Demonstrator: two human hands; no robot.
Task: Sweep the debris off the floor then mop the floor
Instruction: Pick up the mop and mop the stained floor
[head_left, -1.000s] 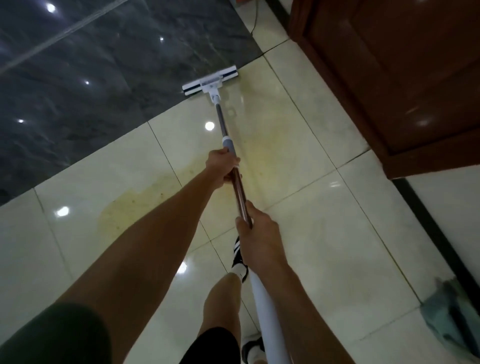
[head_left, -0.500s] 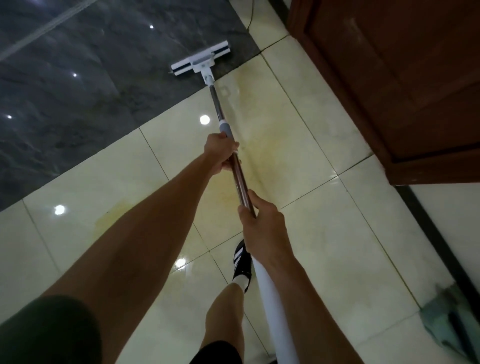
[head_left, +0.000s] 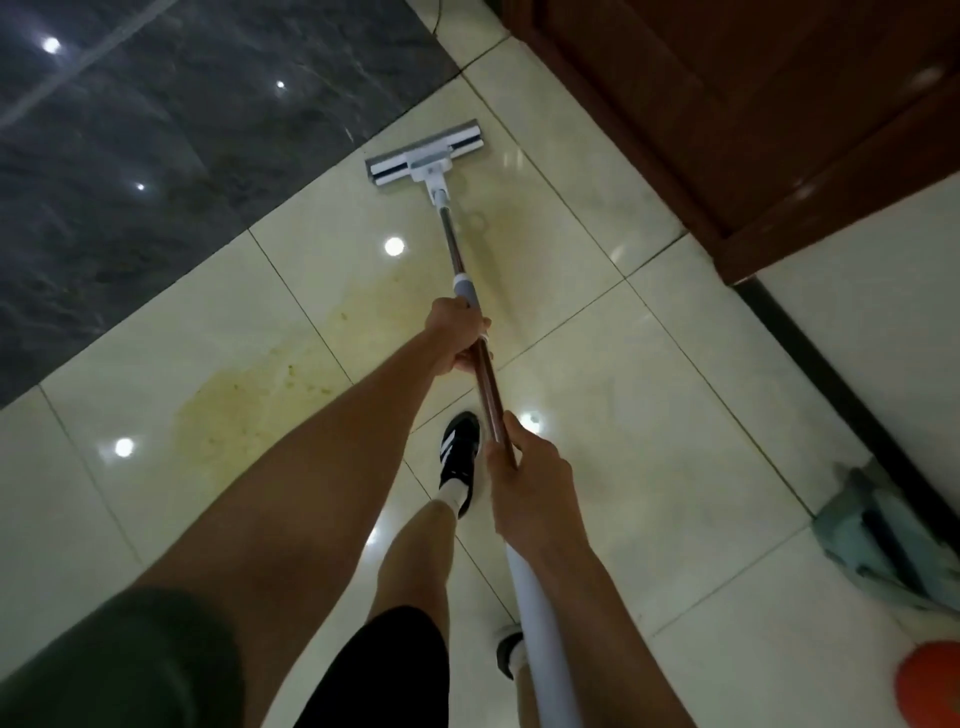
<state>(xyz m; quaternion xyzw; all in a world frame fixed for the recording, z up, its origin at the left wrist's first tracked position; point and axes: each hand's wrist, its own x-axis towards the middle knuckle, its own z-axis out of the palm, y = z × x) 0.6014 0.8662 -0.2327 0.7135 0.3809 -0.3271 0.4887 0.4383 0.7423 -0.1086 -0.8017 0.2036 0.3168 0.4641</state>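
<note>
Both hands hold the mop pole (head_left: 464, 270). The left hand (head_left: 457, 338) grips it higher up, the right hand (head_left: 530, 483) grips it lower down. The flat mop head (head_left: 426, 153) lies on the pale floor (head_left: 649, 405), beside a yellow stain (head_left: 249, 400).

Glossy cream tiles (head_left: 649, 415), polished dark stone (head_left: 156, 156), varnished wood cabinet (head_left: 753, 104)

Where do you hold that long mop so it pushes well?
Hold the mop by its thin pole, coming from above. The left hand grips just below the grey collar and the right hand grips nearer the white end, spread apart for steering.
</note>
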